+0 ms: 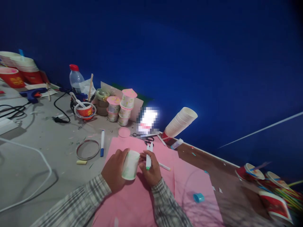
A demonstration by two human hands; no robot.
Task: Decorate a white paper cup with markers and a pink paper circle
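My left hand (115,170) is wrapped round a white paper cup (131,165) that has faint green marks on its side. Two white markers (149,156), one with a green end pointing down, are held in my right hand (151,171) just right of the cup. The right fingertips come close to the cup's edge; whether they touch it I cannot tell. Beneath both hands lies pink paper (165,189), with another white marker (165,166) on it beyond my right hand.
Small decorated cups with pink tops (127,107) stand stacked at the back, beside scissors (148,138) and a tall leaning stack of paper cups (181,123). To the left lie a blue-ended marker (102,143), a tape ring (88,149) and cables (44,160). A blue cap (198,197) sits at right.
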